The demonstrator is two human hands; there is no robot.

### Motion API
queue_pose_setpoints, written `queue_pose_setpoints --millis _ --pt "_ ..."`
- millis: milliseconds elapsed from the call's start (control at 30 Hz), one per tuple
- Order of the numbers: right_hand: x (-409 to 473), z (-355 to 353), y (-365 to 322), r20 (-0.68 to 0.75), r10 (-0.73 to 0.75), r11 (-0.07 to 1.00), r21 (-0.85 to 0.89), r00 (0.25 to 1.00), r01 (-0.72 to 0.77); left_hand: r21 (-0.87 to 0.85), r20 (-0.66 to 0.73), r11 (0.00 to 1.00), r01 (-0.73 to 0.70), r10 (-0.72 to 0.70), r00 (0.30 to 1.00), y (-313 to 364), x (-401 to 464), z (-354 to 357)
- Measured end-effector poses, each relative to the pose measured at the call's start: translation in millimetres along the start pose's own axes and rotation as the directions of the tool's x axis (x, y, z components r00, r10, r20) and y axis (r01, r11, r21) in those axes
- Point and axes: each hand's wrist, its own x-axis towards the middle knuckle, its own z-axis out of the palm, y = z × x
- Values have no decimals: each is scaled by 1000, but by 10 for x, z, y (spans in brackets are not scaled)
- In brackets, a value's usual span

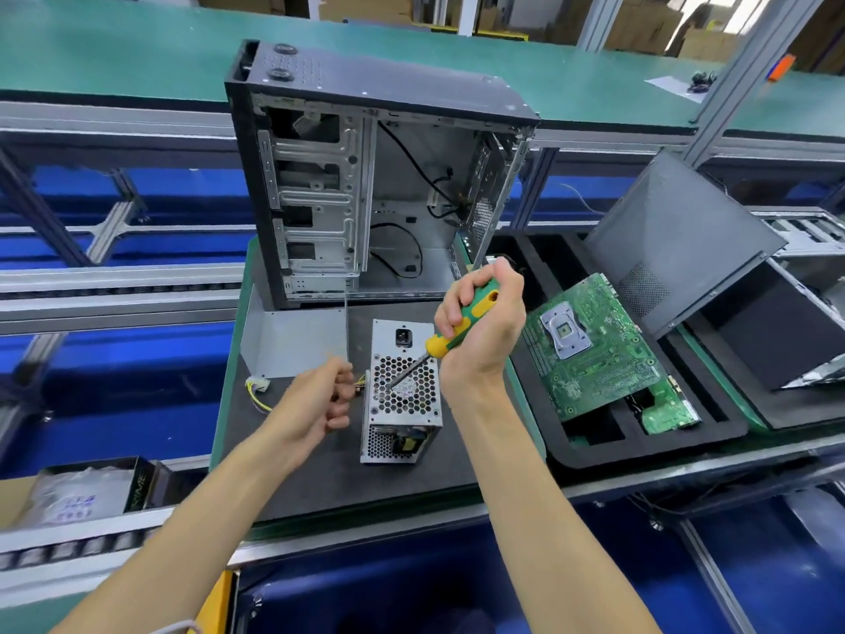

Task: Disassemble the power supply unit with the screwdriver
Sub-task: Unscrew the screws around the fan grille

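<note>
Fingers of the right hand (480,327) grip the screwdriver (450,334), tip on the power supply unit (402,395); left hand (320,402) fingers curl loosely, just left of it

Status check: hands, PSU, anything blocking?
Right hand grips screwdriver, tip on PSU fan grille. Left hand curled beside PSU. Nothing blocking.

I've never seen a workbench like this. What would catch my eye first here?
Probably the green-and-yellow screwdriver gripped in the right hand at the centre, its tip on the honeycomb grille of the small silver metal power supply box, while the left hand hovers curled beside the box. Behind them stands a tall, emptied black computer case with its side open, and to the right a green circuit board lies tilted on a black foam tray.
</note>
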Motion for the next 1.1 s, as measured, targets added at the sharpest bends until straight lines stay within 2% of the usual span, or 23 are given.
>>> queue_pose_setpoints --millis 133,233,367,667,1100 --pt "-105 36 148 92 41 997 -65 995 -35 33 79 987 155 -157 984 -177 -76 -39" --pt "-158 29 215 136 60 994 -95 989 -47 40 135 976 214 -217 967 -253 -104 -32" --pt "-182 35 221 169 55 991 -132 984 -33 1 141 976 216 -214 967 -264 -97 -43" --pt "-208 75 200 232 36 988 -152 972 -1 44 106 982 185 -189 976 -241 -107 31" --pt "-273 83 176 346 63 985 -173 936 -2 -49 137 976 212 -204 969 -251 -144 44"
